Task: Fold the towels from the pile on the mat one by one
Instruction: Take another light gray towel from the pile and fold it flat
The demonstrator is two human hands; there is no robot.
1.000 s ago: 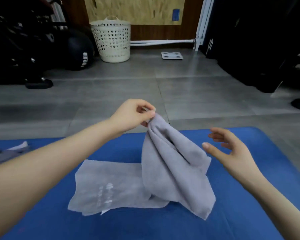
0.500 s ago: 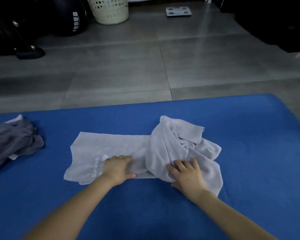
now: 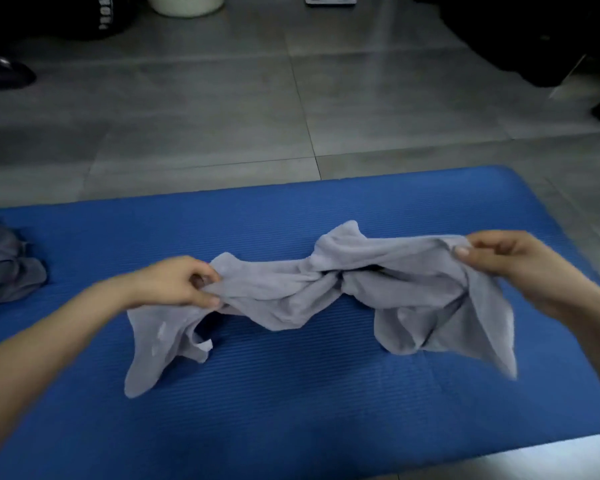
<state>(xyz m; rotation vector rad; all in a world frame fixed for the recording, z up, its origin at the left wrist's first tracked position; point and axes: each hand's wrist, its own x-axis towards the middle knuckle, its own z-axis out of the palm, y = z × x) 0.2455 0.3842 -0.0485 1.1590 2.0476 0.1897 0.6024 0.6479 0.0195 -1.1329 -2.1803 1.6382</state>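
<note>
Clutching a towel (image 3: 321, 289), left hand (image 3: 177, 282) and right hand (image 3: 510, 259) hover over mat (image 3: 291, 403) on tiles (image 3: 222, 116).

Across the middle of the blue mat (image 3: 291, 410), blocked by the grey towel (image 3: 326, 285), twisted and strung between left hand (image 3: 177, 282) and right hand (image 3: 506, 254), ends hanging down. Open mat in front of and beyond the towel. At the left edge, barred by a darker towel pile (image 3: 11, 271).

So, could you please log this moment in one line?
left hand: grips towel; right hand: grips towel; towel: twisted, stretched over mat; pile: mat's left edge
</note>
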